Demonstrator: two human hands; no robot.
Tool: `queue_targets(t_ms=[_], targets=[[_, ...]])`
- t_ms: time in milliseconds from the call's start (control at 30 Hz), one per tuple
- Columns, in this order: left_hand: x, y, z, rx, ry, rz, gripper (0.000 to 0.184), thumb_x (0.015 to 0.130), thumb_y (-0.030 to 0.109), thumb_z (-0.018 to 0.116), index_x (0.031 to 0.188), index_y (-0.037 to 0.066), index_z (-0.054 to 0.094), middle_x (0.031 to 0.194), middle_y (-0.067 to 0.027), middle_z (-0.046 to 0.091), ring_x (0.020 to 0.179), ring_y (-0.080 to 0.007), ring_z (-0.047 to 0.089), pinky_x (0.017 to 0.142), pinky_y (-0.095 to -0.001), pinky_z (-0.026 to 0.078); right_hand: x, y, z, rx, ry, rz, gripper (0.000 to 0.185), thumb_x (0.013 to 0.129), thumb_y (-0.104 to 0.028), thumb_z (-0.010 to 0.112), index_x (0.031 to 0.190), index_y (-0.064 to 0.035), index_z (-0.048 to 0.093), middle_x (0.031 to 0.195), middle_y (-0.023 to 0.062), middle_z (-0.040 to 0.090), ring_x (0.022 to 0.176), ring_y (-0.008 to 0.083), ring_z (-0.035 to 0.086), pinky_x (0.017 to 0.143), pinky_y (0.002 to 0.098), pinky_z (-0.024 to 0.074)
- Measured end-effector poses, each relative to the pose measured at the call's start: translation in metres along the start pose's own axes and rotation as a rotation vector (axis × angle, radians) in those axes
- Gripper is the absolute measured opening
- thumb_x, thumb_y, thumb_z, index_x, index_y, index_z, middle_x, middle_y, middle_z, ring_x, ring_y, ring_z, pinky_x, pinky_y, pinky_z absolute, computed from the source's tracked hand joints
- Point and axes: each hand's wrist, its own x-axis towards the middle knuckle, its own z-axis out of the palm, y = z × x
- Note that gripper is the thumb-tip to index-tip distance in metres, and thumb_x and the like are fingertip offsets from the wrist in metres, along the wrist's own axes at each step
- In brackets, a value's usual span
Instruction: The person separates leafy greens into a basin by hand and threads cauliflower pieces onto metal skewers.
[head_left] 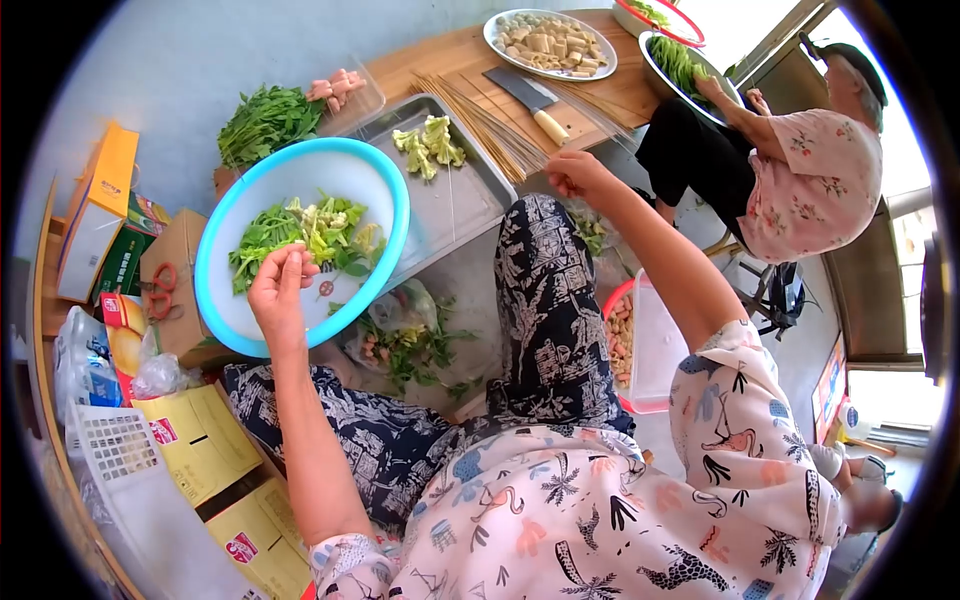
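Note:
My left hand (280, 285) is over a white basin with a blue rim (398, 205), its thumb and fingers pinched together. Leafy greens (262, 240) and pale green vegetable pieces lie in the basin beside the fingertips; what the pinch holds is hidden. Farther right, my right hand (580, 178) is closed at the ends of a spread of bamboo skewers (480, 125), seemingly pinching one. The skewers lie along the edge of a metal tray (440, 212) holding threaded pale leafy pieces (428, 147).
A cleaver (525, 90) lies on the wooden table near a plate of cut pieces (555, 48). Another person (815, 180) sits at the right by a bowl of greens (678, 65). Boxes and red scissors (160, 290) stand left; a bag of greens (410, 335) is below the tray.

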Motion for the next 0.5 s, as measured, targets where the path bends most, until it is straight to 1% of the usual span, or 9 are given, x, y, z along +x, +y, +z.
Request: queue_targets(t_ms=[33,67,133,167,233,267,333,400,500], targets=[[0.001,-0.002,-0.001,0.024,0.005,0.015,0.019,0.093,0.015,0.058,0.103,0.0,0.064,0.087,-0.0039,0.065,0.073,-0.0091,0.061,0.064,-0.0214,0.048,-0.014,-0.008,0.0,0.173,-0.058,0.034,0.011,0.085,-0.016,0.06,0.078,-0.0074,0.057,0.062,0.0004,0.057,0.047,0.0109,0.05,0.04,0.0249,0.0354],[-0.001,0.0,0.0,0.027,0.008,0.027,0.019,0.093,0.015,0.058,0.103,0.0,0.064,0.087,-0.0039,0.065,0.073,-0.0091,0.061,0.064,-0.0214,0.048,-0.025,-0.013,-0.002,0.177,-0.061,0.023,0.011,0.085,-0.016,0.06,0.078,-0.0074,0.057,0.062,0.0004,0.057,0.047,0.0109,0.05,0.04,0.0249,0.0354],[-0.009,0.008,0.008,0.046,0.019,0.039,0.018,0.093,0.014,0.057,0.102,0.001,0.064,0.088,-0.0039,0.065,0.073,-0.009,0.061,0.064,-0.0209,0.047,-0.046,-0.022,-0.006,0.683,-0.253,0.197,0.011,0.088,-0.014,0.054,0.079,-0.0081,0.055,0.061,0.0004,0.053,0.049,0.0109,0.047,0.044,0.0247,0.0356],[-0.014,0.013,0.014,0.014,-0.007,0.056,0.018,0.093,0.015,0.057,0.102,0.001,0.065,0.088,-0.0043,0.066,0.073,-0.0089,0.061,0.064,-0.0208,0.048,-0.064,-0.027,-0.002,0.684,-0.258,0.189,0.011,0.088,-0.014,0.054,0.079,-0.0081,0.055,0.061,0.0004,0.053,0.049,0.0109,0.047,0.044,0.0247,0.0356],[-0.027,0.027,0.033,-0.011,-0.071,0.044,0.02,0.093,0.017,0.057,0.104,0.002,0.064,0.09,-0.0053,0.066,0.073,-0.0087,0.061,0.062,-0.0204,0.047,-0.113,-0.036,0.013,0.715,-0.402,-0.07,0.014,0.09,-0.014,0.05,0.078,-0.0075,0.054,0.061,0.0005,0.051,0.051,0.0115,0.045,0.049,0.0245,0.0359],[-0.035,0.033,0.043,-0.036,-0.134,0.022,0.022,0.093,0.019,0.057,0.106,0.002,0.064,0.093,-0.0063,0.066,0.073,-0.0085,0.061,0.061,-0.02,0.047,-0.134,-0.039,0.023,0.667,-0.386,-0.113,0.015,0.09,-0.014,0.049,0.078,-0.0062,0.053,0.061,0.0012,0.049,0.052,0.0123,0.045,0.051,0.025,0.0359],[-0.049,0.042,0.068,-0.182,-0.24,-0.101,0.032,0.093,0.026,0.057,0.115,0.003,0.059,0.099,-0.0091,0.065,0.07,-0.0087,0.061,0.057,-0.019,0.045,-0.168,-0.033,0.046,0.558,-0.462,-0.28,0.018,0.09,-0.02,0.052,0.08,-0.0059,0.05,0.063,0.0016,0.048,0.051,0.0109,0.041,0.049,0.0242,0.0335],[-0.063,0.052,0.088,-0.416,-0.374,-0.206,0.04,0.094,0.028,0.056,0.125,0.003,0.052,0.102,-0.0116,0.065,0.068,-0.0104,0.061,0.055,-0.0201,0.044,-0.205,-0.038,0.07,0.401,-0.429,-0.12,0.011,0.087,-0.012,0.054,0.079,-0.0049,0.052,0.065,0.0039,0.053,0.052,0.0111,0.048,0.047,0.0217,0.0373],[-0.078,0.06,0.099,-0.62,-0.458,-0.324,0.036,0.095,0.027,0.054,0.122,0.004,0.052,0.093,-0.0095,0.064,0.059,-0.0079,0.054,0.049,-0.0175,0.039,-0.233,-0.024,0.105,0.359,-0.531,-0.094,0.006,0.086,-0.01,0.055,0.083,-0.0047,0.055,0.066,0.003,0.055,0.054,0.01,0.05,0.049,0.0208,0.0384]])
